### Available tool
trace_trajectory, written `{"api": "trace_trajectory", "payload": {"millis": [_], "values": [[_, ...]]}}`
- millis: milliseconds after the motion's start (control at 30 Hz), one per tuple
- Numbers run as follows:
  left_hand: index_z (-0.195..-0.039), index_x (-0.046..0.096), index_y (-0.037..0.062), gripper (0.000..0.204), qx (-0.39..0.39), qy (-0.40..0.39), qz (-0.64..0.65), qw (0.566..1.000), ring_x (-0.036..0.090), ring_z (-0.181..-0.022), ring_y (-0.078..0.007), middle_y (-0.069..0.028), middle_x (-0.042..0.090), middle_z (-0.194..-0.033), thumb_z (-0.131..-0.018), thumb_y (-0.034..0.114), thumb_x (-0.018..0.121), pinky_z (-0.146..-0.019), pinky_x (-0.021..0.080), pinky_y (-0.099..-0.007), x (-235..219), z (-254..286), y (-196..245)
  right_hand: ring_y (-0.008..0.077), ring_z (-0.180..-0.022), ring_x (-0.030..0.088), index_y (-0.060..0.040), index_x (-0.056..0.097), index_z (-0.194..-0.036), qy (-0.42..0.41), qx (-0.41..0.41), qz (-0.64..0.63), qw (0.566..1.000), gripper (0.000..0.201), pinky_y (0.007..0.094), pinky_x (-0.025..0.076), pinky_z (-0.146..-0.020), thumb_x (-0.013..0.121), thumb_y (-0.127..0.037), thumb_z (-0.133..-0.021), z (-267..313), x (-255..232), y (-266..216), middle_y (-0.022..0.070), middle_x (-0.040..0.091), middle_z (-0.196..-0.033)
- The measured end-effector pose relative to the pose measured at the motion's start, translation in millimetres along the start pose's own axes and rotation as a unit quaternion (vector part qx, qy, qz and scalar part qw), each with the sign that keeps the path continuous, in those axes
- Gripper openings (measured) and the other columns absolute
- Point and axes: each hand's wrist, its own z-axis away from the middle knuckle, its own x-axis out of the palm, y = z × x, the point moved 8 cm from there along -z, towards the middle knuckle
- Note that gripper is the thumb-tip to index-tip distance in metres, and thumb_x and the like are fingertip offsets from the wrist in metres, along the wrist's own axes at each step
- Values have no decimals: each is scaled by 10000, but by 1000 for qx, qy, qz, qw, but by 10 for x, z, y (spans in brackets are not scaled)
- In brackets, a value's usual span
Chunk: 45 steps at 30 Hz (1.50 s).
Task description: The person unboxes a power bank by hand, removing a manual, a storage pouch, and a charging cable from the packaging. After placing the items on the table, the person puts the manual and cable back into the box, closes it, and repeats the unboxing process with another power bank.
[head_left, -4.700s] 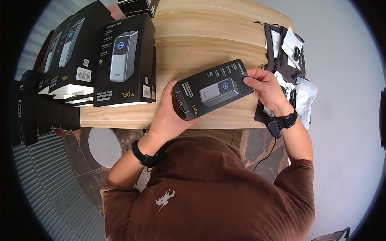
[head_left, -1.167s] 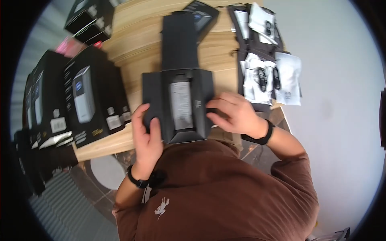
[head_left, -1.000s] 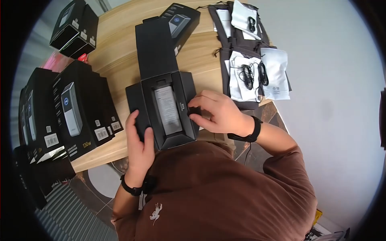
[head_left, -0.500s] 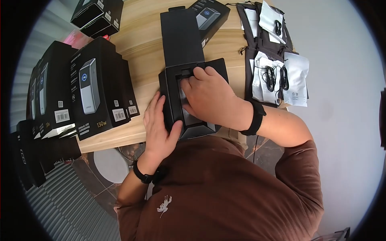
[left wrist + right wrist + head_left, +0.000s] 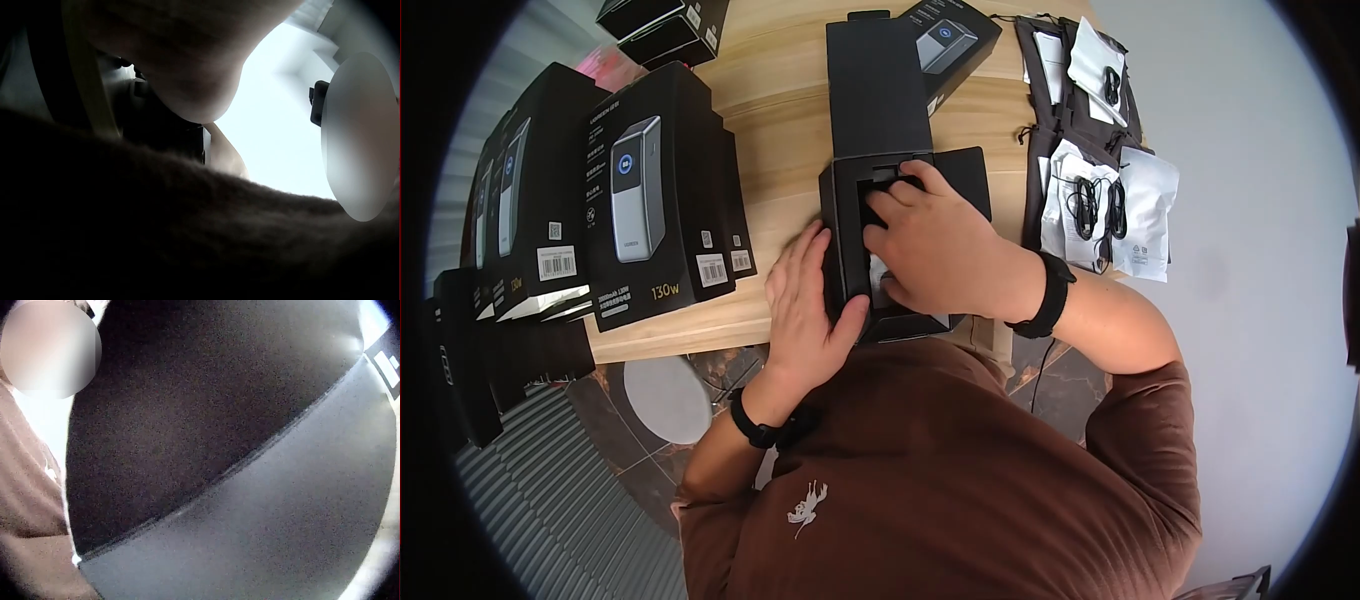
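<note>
In the head view an opened black box (image 5: 880, 90) lies on the wooden table, its long lid folded back away from the body. My right hand (image 5: 945, 240) reaches over the box's inner tray with bent fingers, and its fingertips are hidden inside. Under that hand shows a small part of a pale item (image 5: 878, 268). My left hand (image 5: 805, 310) rests against the box's left side, its fingers fairly straight and its thumb at the near left edge. Dark box panels (image 5: 206, 425) fill most of the right wrist view. The left wrist view is dark and shows little of the work.
Printed black boxes (image 5: 640, 200) stand at the left, with more boxes (image 5: 670, 30) behind. Another printed box (image 5: 953, 45) lies beyond the opened lid. At the right are dark pouches (image 5: 1035, 170) with white packets (image 5: 1145, 215) and black cables (image 5: 1085, 207).
My right hand has moved from the box's right side to over its inside, covering most of the pale item. Earlier the closed box was between both hands; now it stands opened.
</note>
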Motion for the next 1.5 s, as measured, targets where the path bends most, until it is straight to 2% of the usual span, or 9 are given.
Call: {"api": "trace_trajectory", "payload": {"millis": [333,533,767,967,1067,1200,1233,1433,1500], "values": [[-1588,379,-42,809,-3,16,3,1000,392,-1500,-452,-261,421,-1637,-914,246,722,-1247,264,-519,-24,4,0,304,-1034,716,-51,645,-1244,-23,-6,-218,976,541,526,214,-1323,841,-169,-754,110,-83,84,116,754,-991],[-1576,394,-39,789,-9,27,16,999,387,-1497,-464,-270,420,-1635,-908,223,720,-1253,269,-516,-38,23,-24,281,-1005,721,-58,617,-1260,-64,80,-357,929,547,423,534,-1031,833,-20,-758,138,-226,188,101,741,-1018],[-1473,501,-18,707,76,58,0,995,355,-1532,-487,-298,403,-1634,-860,192,784,-1258,257,-590,-321,78,303,212,-930,742,-58,570,-1187,95,21,-429,898,498,348,593,-851,812,96,-780,458,-496,289,74,745,-1025],[-1266,675,24,529,152,84,-25,985,607,-1359,-387,-177,656,-1415,-810,227,850,-1261,224,-659,-570,35,887,285,-927,748,-115,617,-1112,215,-45,-466,857,405,364,592,-765,860,-16,-803,696,-538,189,41,741,-1025],[-1121,721,26,338,213,52,51,974,752,-990,-302,-96,774,-1069,-808,99,825,-1048,508,-557,-584,-11,997,278,-909,740,-102,626,-1128,215,-52,-512,830,406,335,586,-767,884,-52,-819,839,-618,22,53,742,-1025],[-977,731,13,170,267,46,157,950,735,-759,-297,-116,773,-904,-829,79,780,-811,617,-466,-572,5,1123,198,-1072,720,-48,461,-1372,203,-108,-803,550,677,336,584,-918,881,50,-850,953,-534,-88,121,715,-1178],[-981,730,9,167,274,37,157,948,734,-752,-298,-118,770,-901,-832,72,773,-804,618,-462,-573,10,1150,217,-1077,726,-38,565,-1272,209,-81,-833,505,492,342,586,-916,860,25,-884,969,-472,-101,138,724,-1159],[-1129,714,2,381,249,-56,116,960,743,-919,-324,-126,777,-1034,-808,157,847,-911,582,-489,-373,-123,1193,153,-903,751,-35,738,-965,309,11,-606,733,140,305,593,-776,852,-32,-884,1257,-707,237,42,781,-954],[-1152,702,9,459,236,-36,116,964,720,-983,-349,-145,763,-1110,-779,202,885,-943,557,-505,-337,-79,1099,123,-864,736,-40,740,-963,365,173,-493,771,148,279,580,-753,850,-2,-872,1525,-830,699,35,778,-940]]}}
